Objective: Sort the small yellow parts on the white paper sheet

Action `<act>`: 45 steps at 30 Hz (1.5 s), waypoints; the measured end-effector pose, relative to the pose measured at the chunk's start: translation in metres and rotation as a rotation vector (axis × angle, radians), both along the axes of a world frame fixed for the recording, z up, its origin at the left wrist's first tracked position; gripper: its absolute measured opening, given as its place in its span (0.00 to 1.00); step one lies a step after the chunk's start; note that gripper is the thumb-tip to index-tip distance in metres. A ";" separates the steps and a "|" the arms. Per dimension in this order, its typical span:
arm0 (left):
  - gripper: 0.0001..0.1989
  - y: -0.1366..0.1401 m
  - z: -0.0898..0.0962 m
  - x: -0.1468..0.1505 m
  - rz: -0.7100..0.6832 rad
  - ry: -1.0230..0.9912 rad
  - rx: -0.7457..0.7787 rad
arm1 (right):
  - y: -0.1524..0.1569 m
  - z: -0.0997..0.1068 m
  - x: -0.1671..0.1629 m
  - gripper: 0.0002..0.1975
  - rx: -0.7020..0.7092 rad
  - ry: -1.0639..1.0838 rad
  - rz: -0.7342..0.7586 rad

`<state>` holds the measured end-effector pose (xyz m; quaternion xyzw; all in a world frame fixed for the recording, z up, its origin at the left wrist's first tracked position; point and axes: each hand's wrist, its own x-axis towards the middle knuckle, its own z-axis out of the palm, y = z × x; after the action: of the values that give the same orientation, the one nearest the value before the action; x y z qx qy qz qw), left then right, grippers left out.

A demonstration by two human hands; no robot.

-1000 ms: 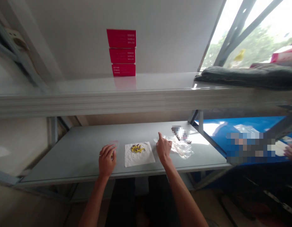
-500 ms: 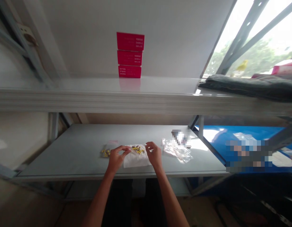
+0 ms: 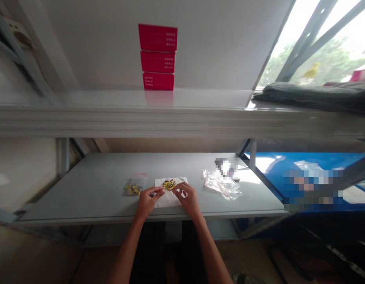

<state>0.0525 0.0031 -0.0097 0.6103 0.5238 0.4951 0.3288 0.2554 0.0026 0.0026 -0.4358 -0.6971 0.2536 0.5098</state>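
Yellow-and-dark capsules (image 3: pixel 169 184) lie in a small heap on a white paper sheet (image 3: pixel 167 202). My left hand (image 3: pixel 148 200) is at the sheet's left side, thumb and forefinger pinched together. Whatever is between those fingertips is too small to make out. My right hand (image 3: pixel 188 198) reaches over the sheet's right side, its thumb and forefinger closed beside the heap; its tips may touch a capsule, but I cannot tell. Left of my left hand lies a clear zip bag (image 3: pixel 140 179) with more of these capsules inside.
Clear plastic bags (image 3: pixel 220 185) lie to the right on the grey shelf (image 3: pixel 105 189), near a blurred-out item (image 3: pixel 226 169). Red boxes (image 3: pixel 158 61) are stacked on the upper shelf, with folded dark cloth (image 3: pixel 312 96) at its right. A blue table (image 3: pixel 271 163) adjoins.
Both hands have drawn slightly back toward me, and the right fingertips moved left, closing near the heap. The capsule bag at the left shows more fully. The head view has tilted a little.
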 end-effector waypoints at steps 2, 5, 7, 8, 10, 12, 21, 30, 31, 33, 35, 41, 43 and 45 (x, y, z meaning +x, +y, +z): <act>0.12 0.000 0.000 0.000 -0.015 0.014 0.008 | -0.004 0.001 -0.004 0.04 -0.004 0.031 0.060; 0.12 -0.001 0.001 0.000 -0.033 0.036 0.017 | -0.007 -0.002 -0.008 0.04 -0.001 0.036 0.075; 0.13 -0.002 0.002 0.001 -0.044 0.047 0.019 | -0.007 -0.004 -0.008 0.05 0.014 0.021 0.087; 0.13 -0.002 0.002 0.001 -0.048 0.050 0.019 | -0.007 -0.006 -0.008 0.06 0.021 0.008 0.097; 0.13 -0.002 0.002 0.001 -0.050 0.052 0.016 | -0.008 -0.007 -0.007 0.07 0.022 -0.017 0.121; 0.12 -0.002 0.002 0.001 -0.048 0.045 0.014 | -0.009 -0.004 -0.007 0.08 0.002 -0.039 0.141; 0.18 0.001 -0.002 -0.002 0.098 -0.285 -0.009 | -0.014 0.011 -0.002 0.15 -0.049 0.046 0.111; 0.21 -0.001 -0.001 -0.002 0.208 -0.444 0.012 | 0.004 0.002 -0.014 0.13 0.006 -0.276 -0.241; 0.21 -0.001 -0.001 -0.002 0.207 -0.435 0.002 | 0.007 0.003 -0.017 0.12 -0.005 -0.324 -0.262; 0.23 0.000 -0.001 -0.002 0.207 -0.421 -0.015 | 0.014 0.004 -0.021 0.10 -0.032 -0.404 -0.274; 0.23 0.000 -0.002 -0.001 0.200 -0.420 -0.034 | 0.019 0.002 -0.025 0.09 -0.049 -0.447 -0.270; 0.21 0.003 -0.006 0.000 0.139 -0.364 -0.078 | 0.019 -0.003 -0.026 0.10 -0.038 -0.475 -0.237; 0.20 0.003 -0.006 -0.001 0.140 -0.310 -0.068 | 0.018 -0.004 -0.025 0.09 -0.045 -0.485 -0.219; 0.19 0.003 -0.007 -0.001 0.140 -0.261 -0.058 | 0.018 -0.004 -0.025 0.09 -0.053 -0.491 -0.212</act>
<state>0.0514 0.0057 -0.0163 0.4929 0.5320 0.5767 0.3761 0.2306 0.0203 -0.0016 -0.5679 -0.7435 0.1039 0.3375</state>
